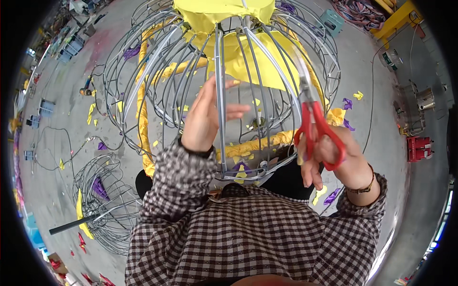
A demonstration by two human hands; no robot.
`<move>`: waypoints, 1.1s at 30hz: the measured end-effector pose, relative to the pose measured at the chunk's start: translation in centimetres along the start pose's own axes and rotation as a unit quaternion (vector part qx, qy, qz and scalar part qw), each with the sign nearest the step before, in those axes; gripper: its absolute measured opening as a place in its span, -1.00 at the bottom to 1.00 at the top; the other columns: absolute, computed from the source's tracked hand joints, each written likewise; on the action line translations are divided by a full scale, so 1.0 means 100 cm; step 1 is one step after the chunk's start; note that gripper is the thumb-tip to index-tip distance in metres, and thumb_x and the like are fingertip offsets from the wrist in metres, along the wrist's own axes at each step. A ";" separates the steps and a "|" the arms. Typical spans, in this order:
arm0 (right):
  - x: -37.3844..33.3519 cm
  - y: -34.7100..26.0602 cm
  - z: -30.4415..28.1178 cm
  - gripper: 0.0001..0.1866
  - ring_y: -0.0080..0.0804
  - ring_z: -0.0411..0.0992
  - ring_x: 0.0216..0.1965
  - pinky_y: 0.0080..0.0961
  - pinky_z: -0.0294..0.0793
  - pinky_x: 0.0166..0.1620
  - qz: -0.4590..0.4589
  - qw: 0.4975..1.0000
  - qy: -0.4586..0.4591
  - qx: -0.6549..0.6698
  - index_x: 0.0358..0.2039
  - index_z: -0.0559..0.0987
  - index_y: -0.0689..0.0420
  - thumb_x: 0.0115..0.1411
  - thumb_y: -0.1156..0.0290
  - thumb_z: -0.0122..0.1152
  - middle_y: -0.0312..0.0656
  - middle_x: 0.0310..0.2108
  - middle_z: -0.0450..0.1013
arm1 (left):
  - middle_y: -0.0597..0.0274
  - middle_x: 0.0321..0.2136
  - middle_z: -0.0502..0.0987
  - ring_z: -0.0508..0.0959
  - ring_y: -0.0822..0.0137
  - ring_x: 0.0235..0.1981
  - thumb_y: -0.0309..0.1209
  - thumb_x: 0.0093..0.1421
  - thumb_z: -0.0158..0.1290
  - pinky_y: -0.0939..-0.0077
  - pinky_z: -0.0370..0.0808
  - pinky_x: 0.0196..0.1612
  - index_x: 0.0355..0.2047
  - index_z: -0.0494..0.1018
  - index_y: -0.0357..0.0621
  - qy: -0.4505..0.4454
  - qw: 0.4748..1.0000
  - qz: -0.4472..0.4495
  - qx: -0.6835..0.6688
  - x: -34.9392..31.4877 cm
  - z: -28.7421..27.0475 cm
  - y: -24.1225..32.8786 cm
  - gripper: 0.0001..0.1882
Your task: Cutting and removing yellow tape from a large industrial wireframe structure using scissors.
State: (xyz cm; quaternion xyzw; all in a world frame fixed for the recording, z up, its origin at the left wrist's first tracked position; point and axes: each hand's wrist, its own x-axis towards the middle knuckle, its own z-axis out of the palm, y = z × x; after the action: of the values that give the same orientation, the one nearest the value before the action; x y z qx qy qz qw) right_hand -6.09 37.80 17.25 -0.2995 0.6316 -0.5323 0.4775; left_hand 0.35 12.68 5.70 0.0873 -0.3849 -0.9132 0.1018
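Before me stands a round cage frame of bent grey wire (222, 105), its ribs fanning out from the top. Yellow cloth (224, 16) covers the crown, and a loose flap of yellow cloth (260, 62) hangs inside the ribs. My left hand (205, 117) is at the front ribs, fingers apart, holding nothing; whether it touches the wire I cannot tell. In my right hand (329, 148) is a pair of red-handled scissors (312, 114), blades pointing up and away beside the frame's right side. The scissors and fingers are slightly blurred.
Bars wrapped in yellow cloth (257, 144) form a base around the cage. Coiled wire (107, 200) lies on the floor at left with a dark rod (71, 225). Yellow and purple scraps (332, 196) litter the grey floor. A red box-shaped machine (420, 148) stands at right.
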 end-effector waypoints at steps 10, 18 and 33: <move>0.003 0.057 -0.034 -0.34 -0.32 0.35 -0.78 -0.66 0.31 -0.70 -0.235 0.916 0.154 0.286 -0.38 0.35 0.20 0.42 -0.19 -0.43 0.19 -0.36 0.43 | 0.00 0.13 0.25 0.29 -0.02 0.15 -0.45 0.02 0.24 0.18 0.18 0.27 0.19 0.24 -0.16 0.116 0.325 0.521 0.781 0.031 0.065 0.086 -0.29; -0.014 0.087 -0.056 -0.36 -0.33 0.32 -0.79 -0.62 0.31 -0.70 -0.216 0.906 0.205 0.300 -0.37 0.36 0.18 0.44 -0.15 -0.45 0.15 -0.38 0.43 | 0.03 0.42 -0.13 -0.24 -0.19 0.44 -0.37 -0.25 0.41 -0.34 -0.11 0.34 0.43 -0.05 0.21 0.144 0.290 0.219 0.920 0.082 0.123 0.086 0.24; -0.019 0.113 -0.065 -0.38 -0.35 0.36 -0.72 -0.60 0.33 -0.66 -0.174 0.906 0.219 0.319 -0.32 0.40 0.16 0.44 -0.14 -0.43 0.10 -0.41 0.46 | 0.07 0.12 0.37 0.26 -0.03 0.21 -0.46 0.00 0.10 0.02 0.07 0.32 0.15 0.26 -0.14 0.016 0.485 0.462 0.742 0.053 0.039 0.089 -0.36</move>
State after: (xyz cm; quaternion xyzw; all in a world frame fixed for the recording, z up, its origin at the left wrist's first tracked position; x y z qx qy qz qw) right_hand -9.94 44.90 6.87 -0.1121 0.4544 -0.8322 0.2973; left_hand -4.62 7.91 14.37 -0.0454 -0.9033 -0.1085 0.4125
